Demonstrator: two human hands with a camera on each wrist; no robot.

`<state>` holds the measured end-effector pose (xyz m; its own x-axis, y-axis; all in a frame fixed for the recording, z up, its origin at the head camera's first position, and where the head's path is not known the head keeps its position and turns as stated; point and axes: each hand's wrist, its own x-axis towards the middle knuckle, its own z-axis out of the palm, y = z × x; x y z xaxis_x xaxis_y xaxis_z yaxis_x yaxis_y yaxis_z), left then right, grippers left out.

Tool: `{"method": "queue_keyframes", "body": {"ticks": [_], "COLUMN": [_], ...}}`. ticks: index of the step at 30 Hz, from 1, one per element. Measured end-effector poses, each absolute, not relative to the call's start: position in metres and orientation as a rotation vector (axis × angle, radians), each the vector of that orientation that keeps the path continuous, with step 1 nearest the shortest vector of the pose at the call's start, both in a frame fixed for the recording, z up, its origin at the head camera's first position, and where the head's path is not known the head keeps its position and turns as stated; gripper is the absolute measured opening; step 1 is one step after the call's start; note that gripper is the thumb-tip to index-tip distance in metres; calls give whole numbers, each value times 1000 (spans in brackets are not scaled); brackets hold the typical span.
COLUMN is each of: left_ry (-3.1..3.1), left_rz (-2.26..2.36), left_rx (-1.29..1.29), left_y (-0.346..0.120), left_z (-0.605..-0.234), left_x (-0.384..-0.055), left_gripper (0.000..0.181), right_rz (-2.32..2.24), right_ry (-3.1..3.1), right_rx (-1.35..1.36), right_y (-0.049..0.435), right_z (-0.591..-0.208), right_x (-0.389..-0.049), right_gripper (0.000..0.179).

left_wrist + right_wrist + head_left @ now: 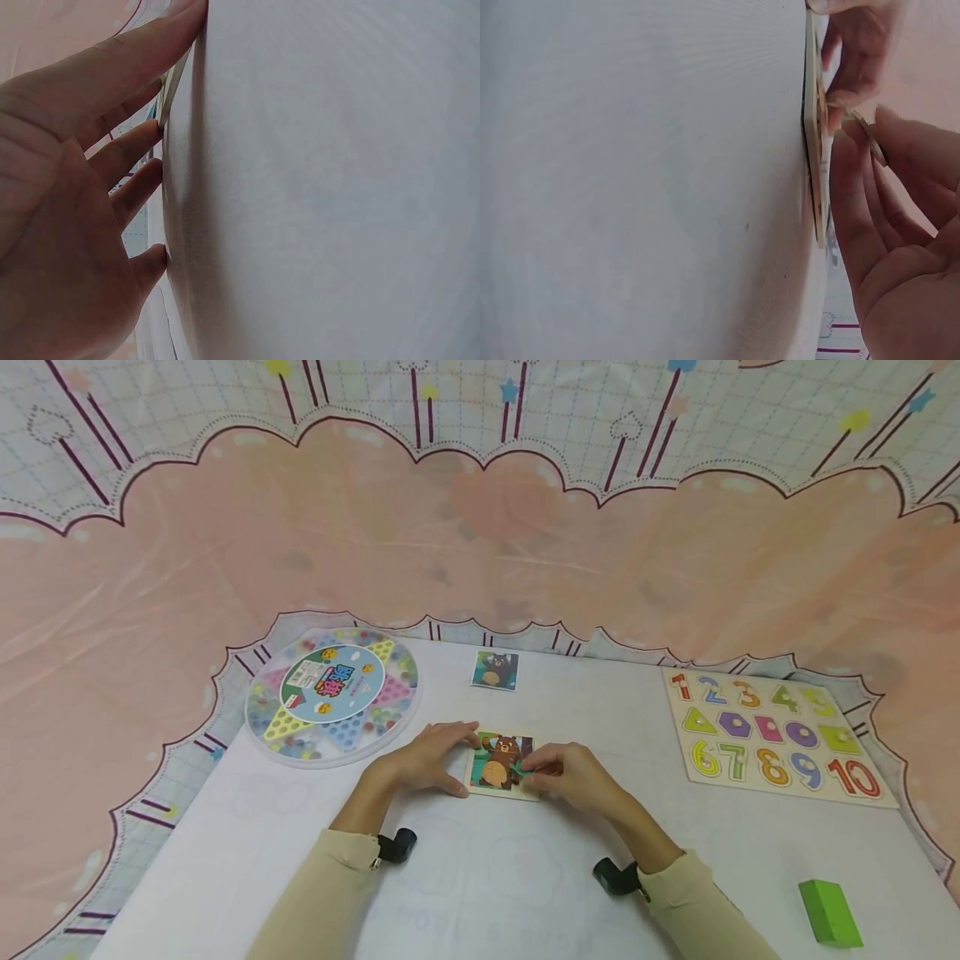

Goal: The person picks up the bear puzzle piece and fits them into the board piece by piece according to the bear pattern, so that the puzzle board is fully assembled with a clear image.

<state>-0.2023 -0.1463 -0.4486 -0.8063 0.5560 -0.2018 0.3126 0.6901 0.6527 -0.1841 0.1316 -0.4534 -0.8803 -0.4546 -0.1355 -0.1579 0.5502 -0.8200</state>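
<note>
A small wooden bear jigsaw puzzle point(495, 770) lies flat on the white table in the head view. My left hand point(423, 760) steadies its left side with spread fingers; the thumb rests by the lower left corner, a finger by the upper left. Between thumb and fingers my right hand point(573, 775) pinches a thin puzzle piece point(873, 142) with a green edge, tilted over the puzzle's right part. That hand hides the right edge from above. In the right wrist view the puzzle's board point(809, 124) appears edge-on.
Behind the puzzle lies a small bear picture card point(495, 670). A round marble board game point(407, 727) sits at the back left, a number-and-shape board point(738, 714) on the right. Near the front right is a green block point(830, 913).
</note>
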Motion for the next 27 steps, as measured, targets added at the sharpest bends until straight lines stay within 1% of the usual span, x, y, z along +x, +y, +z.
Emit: {"method": "queue_keyframes", "body": {"ticks": [5,11,18,27], "left_ry": [2517,2516,2508,2510], "left_rz": [875,884,885,883], "left_rx": [676,669,653,665], "left_y": [-146,-146,-146,-147], "left_z": [-449,-449,-449,-451], "left_x": [-202,-201,-201,-201], "left_gripper": [64,62,63,63], "right_rz": [-1242,-1204,-1218,-1227], "right_ry": [2459,2446,2460,2491], "right_rx": [-503,-601,-553,-462], "right_y": [133,135,134,128], "right_z": [-451,-454,-457,-457], "right_x": [-185,-185,-184,-185], "right_gripper": [19,26,21,22]}}
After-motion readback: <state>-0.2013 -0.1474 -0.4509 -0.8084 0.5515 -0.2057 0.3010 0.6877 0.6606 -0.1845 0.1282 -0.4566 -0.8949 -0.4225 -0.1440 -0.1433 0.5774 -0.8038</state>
